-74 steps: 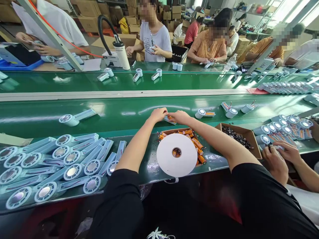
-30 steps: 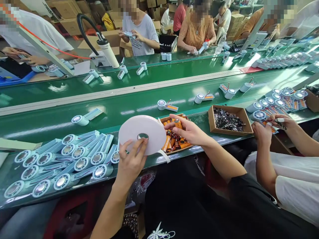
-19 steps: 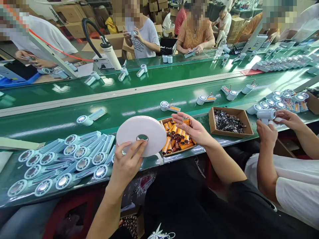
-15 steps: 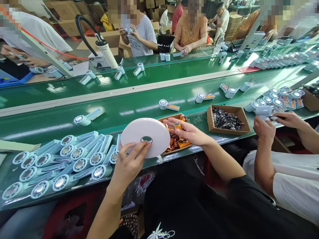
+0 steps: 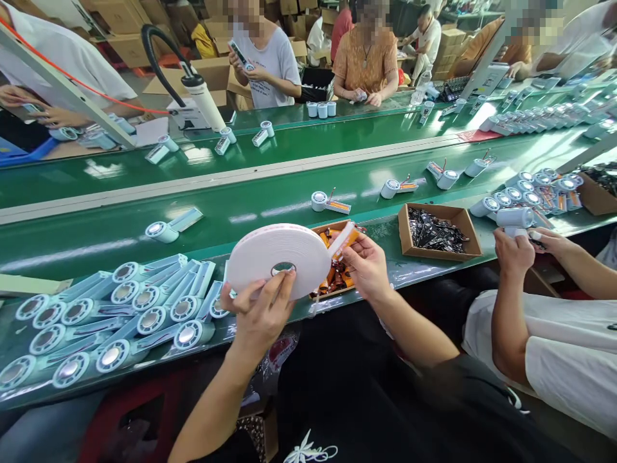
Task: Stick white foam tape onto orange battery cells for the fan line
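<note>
My left hand (image 5: 263,305) grips a large roll of white tape (image 5: 255,257), its fingertips hooked in the core hole. The roll's flat side faces me, and pink marks run along its upper rim. A short loose end of tape (image 5: 341,239) sticks out from the roll's right side. My right hand (image 5: 369,267) is closed at this end, thumb and fingers pinched together. Orange shows right beside the pinch; I cannot tell whether that piece is in my fingers. Behind the roll and my right hand, a cardboard box of orange wired parts (image 5: 340,280) is partly hidden.
Rows of light blue handheld fan bodies (image 5: 139,315) cover the bench on the left. A cardboard box of small black parts (image 5: 436,231) stands to the right. Opened fan units (image 5: 319,200) lie on the green belt (image 5: 250,193). A co-worker's hands (image 5: 515,247) hold a unit at right.
My right hand has gone from spread fingers to a pinch beside the roll. A loose tape end now stands out from the roll, which has turned slightly.
</note>
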A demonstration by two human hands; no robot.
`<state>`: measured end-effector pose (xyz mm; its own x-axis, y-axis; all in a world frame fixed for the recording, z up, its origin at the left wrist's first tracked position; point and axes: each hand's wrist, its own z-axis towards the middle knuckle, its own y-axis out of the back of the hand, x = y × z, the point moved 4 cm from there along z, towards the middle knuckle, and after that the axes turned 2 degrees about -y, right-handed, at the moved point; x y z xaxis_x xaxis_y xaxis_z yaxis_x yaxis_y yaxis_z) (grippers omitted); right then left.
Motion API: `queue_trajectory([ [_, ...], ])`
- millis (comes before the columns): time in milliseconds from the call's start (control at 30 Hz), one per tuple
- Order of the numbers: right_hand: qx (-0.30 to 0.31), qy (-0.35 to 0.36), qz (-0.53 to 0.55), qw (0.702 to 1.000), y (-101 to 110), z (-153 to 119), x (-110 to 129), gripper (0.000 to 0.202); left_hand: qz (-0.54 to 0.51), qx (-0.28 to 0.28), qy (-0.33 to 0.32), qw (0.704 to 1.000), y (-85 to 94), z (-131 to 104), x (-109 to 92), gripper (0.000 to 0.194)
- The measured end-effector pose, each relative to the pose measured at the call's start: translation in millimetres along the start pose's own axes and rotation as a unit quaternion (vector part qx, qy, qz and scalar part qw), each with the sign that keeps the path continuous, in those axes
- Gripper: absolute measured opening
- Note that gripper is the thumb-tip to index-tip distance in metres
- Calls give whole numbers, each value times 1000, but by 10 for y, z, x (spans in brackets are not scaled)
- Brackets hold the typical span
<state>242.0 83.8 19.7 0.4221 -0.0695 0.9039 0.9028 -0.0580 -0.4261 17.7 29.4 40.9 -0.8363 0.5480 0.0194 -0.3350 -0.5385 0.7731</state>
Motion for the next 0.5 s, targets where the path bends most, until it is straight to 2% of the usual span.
queue_trajectory([
  [67, -92, 25, 62, 993, 41, -35, -113, 47, -16, -39, 35, 999, -130, -20, -223, 73],
  [133, -106, 25, 74, 991, 219, 66, -30, 45, -39, -55, 65, 996, -217, -68, -452, 71],
  [200, -95, 56, 56, 992, 563, 258, 327, 33, -79, -30, 59, 995, -255, -109, -646, 66],
  [267, -161, 183, 68, 968, 1005, 428, 858, 10, -118, 30, 38, 992, -281, -81, -729, 66],
  [300, -196, 248, 71, 946, 1182, 480, 1094, 8, -135, 73, 27, 988, -311, -25, -709, 70],
  [333, -218, 281, 65, 932, 1299, 515, 1259, 12, -153, 120, 13, 981, -359, 61, -642, 77],
  [400, -196, 243, 9, 950, 1341, 519, 1356, 25, -203, 212, -27, 956, -498, 301, -359, 92],
  [433, -186, 220, -26, 957, 1323, 442, 1326, 35, -231, 237, -46, 942, -572, 442, -135, 91],
  [467, -183, 201, -59, 960, 1308, 315, 1266, 43, -247, 241, -39, 938, -640, 589, 159, 82],
  [500, -190, 183, -88, 961, 1313, 153, 1192, 47, -242, 229, 1, 943, -703, 728, 517, 68],
])
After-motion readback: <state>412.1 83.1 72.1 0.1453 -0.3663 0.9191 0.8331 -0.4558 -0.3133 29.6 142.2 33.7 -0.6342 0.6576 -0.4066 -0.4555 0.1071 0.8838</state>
